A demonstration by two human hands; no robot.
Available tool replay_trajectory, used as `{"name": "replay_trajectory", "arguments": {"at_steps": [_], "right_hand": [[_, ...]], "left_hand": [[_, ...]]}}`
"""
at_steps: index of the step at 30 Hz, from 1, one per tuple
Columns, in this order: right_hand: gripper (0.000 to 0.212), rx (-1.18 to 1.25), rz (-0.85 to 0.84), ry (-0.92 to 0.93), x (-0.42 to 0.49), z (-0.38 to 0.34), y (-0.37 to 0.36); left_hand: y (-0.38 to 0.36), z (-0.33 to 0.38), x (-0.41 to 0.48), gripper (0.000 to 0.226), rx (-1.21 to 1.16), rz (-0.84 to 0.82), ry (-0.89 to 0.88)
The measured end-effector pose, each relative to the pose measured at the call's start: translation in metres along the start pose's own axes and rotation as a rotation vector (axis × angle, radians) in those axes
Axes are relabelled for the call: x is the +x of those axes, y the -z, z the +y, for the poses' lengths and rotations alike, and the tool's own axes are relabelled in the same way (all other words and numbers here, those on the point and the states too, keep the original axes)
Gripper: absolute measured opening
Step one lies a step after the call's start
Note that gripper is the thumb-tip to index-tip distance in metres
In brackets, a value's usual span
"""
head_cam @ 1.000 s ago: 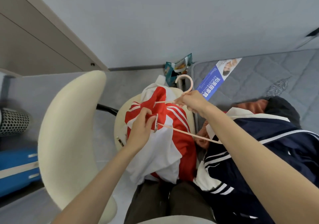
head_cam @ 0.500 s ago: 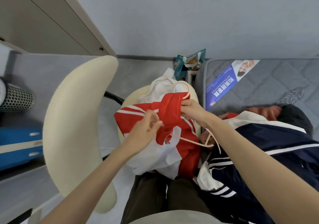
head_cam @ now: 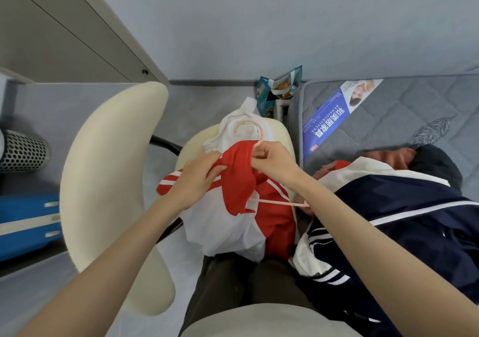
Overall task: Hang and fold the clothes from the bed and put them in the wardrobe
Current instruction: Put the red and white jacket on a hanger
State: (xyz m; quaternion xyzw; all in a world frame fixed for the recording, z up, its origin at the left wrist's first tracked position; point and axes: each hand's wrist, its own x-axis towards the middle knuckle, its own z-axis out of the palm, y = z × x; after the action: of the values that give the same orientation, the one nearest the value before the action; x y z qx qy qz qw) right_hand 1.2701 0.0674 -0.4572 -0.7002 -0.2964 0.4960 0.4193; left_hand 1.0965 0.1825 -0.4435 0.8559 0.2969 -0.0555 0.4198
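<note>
Red-and-white jacket (head_cam: 237,181) is held between left hand (head_cam: 197,179) and right hand (head_cam: 272,160).

The red-and-white jacket (head_cam: 238,181) was smooth, faintly sheeny sports cloth, and the navy jacket (head_cam: 401,220) looked much the same. The pale pink hanger (head_cam: 278,202) looked like smooth matt plastic. The cream chair (head_cam: 103,181) had a smooth, soft-matt covering. The grey mattress (head_cam: 388,118) was quilted cloth with a glossy printed label (head_cam: 329,118). The cylinder (head_cam: 23,152) was perforated metal.

Both arms are extended; the garment (head_cam: 238,181) is gripped by the left hand (head_cam: 198,181), the hanger (head_cam: 262,134) by the right hand (head_cam: 272,159).
</note>
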Motion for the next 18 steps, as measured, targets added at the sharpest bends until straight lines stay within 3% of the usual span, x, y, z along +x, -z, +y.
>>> {"name": "replay_trajectory", "arguments": {"at_steps": [3,6,8,10,14,18], "right_hand": [[0.010,-0.180,-0.047,0.023,-0.004,-0.003,0.011],[0.032,-0.311,-0.076,-0.024,-0.008,0.003,0.022],[0.026,-0.269,-0.101,-0.070,-0.008,0.004,0.023],[0.013,-0.187,-0.148,-0.169,-0.004,0.002,0.021],[0.041,-0.368,-0.175,-0.310,0.004,0.001,0.005],[0.020,-0.515,-0.194,-0.322,0.003,0.010,-0.002]], "left_hand": [[0.002,-0.008,-0.014,0.012,-0.160,0.091,0.063],[0.006,-0.012,-0.020,0.032,-0.287,0.144,0.209],[0.008,-0.012,-0.023,0.046,-0.283,0.143,0.257],[0.008,-0.009,-0.025,0.040,-0.309,0.135,0.245],[0.010,-0.005,-0.027,0.032,-0.347,0.120,0.255],[0.012,-0.005,-0.029,0.035,-0.373,0.117,0.273]]}}
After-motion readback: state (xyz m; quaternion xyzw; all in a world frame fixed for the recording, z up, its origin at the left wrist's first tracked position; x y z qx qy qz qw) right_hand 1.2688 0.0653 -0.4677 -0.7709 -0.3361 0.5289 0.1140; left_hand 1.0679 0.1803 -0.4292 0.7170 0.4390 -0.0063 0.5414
